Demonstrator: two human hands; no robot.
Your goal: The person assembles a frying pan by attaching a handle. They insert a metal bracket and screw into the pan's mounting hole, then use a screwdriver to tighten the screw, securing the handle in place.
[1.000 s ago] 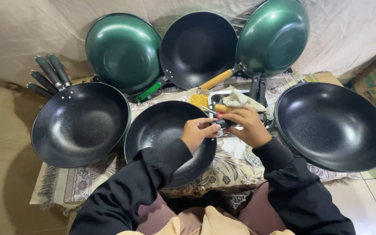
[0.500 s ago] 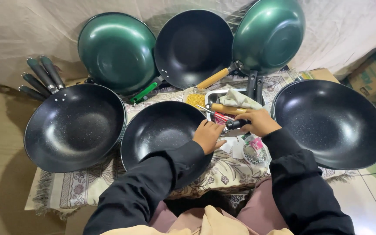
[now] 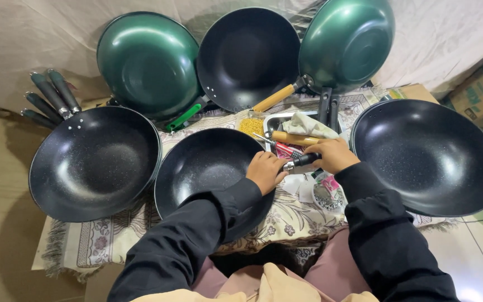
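Note:
A black wok (image 3: 202,168) lies on the patterned cloth (image 3: 113,243) right in front of me. My left hand (image 3: 265,170) grips its right rim. My right hand (image 3: 331,155) is closed on a dark-handled screwdriver (image 3: 302,161) whose tip points left at the rim by my left hand. Just behind the hands lie a wooden handle (image 3: 294,138) and a red-handled tool (image 3: 285,148).
Black woks sit at left (image 3: 93,162) and right (image 3: 426,156). Two green woks (image 3: 146,61) (image 3: 345,42) and a black one (image 3: 247,56) lean against the back sheet. Spare dark handles (image 3: 48,100) lie far left. A container of yellow bits (image 3: 251,126), a metal tray (image 3: 272,123), a cardboard box (image 3: 479,89).
My head view has shifted slightly. Both hands have stayed at the wok's right rim, and the screwdriver now lies lower against it.

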